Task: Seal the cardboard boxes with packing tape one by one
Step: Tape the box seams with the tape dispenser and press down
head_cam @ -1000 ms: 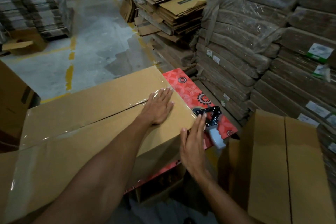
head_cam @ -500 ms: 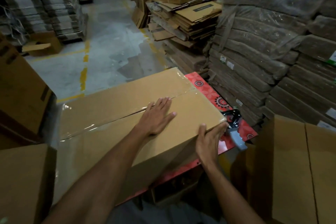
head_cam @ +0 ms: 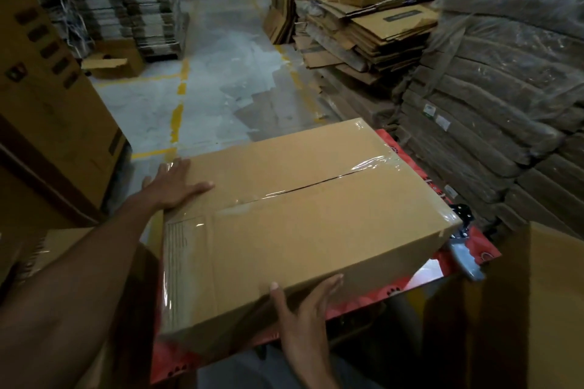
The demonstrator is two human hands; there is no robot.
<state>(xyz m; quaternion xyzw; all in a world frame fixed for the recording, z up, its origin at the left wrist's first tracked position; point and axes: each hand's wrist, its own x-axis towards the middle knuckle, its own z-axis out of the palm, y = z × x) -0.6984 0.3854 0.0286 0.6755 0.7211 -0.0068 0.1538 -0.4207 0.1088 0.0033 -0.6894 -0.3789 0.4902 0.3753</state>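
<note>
**A:** Count of items?

**B:** One cardboard box (head_cam: 300, 224), its top seam under clear tape (head_cam: 366, 167), lying on one red patterned table (head_cam: 373, 301). One tape dispenser (head_cam: 463, 249), just beside the box's right corner and partly hidden. Two hands: the left hand (head_cam: 172, 185) lies flat with fingers spread on the far left corner, and the right hand (head_cam: 303, 303) presses straight fingers against the near side. Neither curls round anything.

**A:** Writing?

**B:** Dark printed marks on the tall carton (head_cam: 53, 110) at left and small labels (head_cam: 430, 110) on the wrapped bundles (head_cam: 505, 88). None is legible.

**A:** Room?

**B:** Grey concrete floor (head_cam: 227, 66) with yellow lines (head_cam: 177, 120). Flattened cardboard stacks (head_cam: 363, 38) line the aisle.
</note>
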